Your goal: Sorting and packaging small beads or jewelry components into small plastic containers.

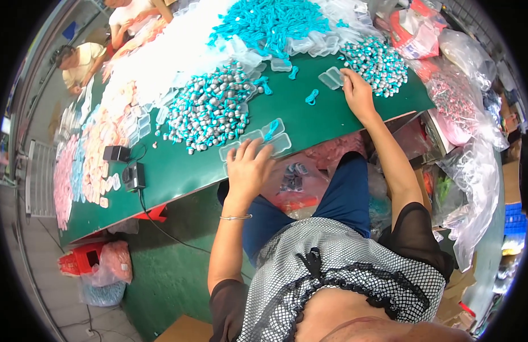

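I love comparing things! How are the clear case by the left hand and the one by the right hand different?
The left case shows a turquoise cord; the right case shows none. The left case sits toward the front of the table; the right case sits farther back. Both are clear plastic.

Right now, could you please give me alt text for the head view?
A person's left hand is over clear rectangular plastic cases on a green table, and their right hand is at another clear case; beyond are heaps of small silver-and-turquoise pieces and turquoise cords.
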Demonstrator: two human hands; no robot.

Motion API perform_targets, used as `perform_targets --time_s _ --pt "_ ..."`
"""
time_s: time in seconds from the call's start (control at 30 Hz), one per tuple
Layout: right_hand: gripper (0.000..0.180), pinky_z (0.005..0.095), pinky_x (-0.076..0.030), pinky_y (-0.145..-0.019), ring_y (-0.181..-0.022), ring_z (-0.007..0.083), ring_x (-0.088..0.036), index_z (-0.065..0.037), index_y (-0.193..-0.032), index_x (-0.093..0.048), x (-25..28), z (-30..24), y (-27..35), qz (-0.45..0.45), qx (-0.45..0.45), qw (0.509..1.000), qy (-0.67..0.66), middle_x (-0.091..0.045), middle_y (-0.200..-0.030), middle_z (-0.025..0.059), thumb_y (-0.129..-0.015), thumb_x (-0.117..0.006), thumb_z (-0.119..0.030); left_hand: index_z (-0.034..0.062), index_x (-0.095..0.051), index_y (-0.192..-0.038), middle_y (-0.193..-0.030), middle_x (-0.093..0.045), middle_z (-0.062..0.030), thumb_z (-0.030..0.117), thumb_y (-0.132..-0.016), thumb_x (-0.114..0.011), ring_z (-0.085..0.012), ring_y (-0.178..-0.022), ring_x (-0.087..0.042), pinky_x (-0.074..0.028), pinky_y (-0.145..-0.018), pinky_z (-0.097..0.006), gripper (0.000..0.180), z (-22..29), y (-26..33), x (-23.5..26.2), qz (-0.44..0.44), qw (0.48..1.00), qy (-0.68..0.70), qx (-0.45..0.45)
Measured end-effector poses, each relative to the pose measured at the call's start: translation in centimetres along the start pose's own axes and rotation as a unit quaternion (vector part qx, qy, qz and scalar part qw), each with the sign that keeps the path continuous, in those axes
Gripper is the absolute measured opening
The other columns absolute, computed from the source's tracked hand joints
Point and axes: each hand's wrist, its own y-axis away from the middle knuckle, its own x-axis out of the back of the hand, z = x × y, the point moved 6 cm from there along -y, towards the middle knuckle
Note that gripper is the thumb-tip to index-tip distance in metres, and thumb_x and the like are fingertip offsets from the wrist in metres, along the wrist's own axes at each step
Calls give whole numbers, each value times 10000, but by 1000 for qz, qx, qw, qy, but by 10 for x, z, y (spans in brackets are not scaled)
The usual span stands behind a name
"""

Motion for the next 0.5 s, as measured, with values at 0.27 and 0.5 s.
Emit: perform_targets --time_s 0.27,0.5 --pt "205 350 -518 -580 -634 223 -672 -57 -1107 -635 -17 -37 16 -139 -199 951 -193 -692 -806 156 -946 -516 -101 170 -631 -1149 -1226 -583 -65 237 -826 -686 -295 -1182 -522 -379 -961 -470 335 -7 6 4 4 1000 -11 5" --pt "205 402 -492 -605 -664 292 -642 -86 -1091 -627 -38 -75 43 -230 -28 962 143 -645 -729 113 -901 -565 -135 171 -628 -1151 -1225 -579 -67 235 -805 -702 -301 -1167 -523 -385 -956 -460 360 -8 9 7 9 1000 -16 11"
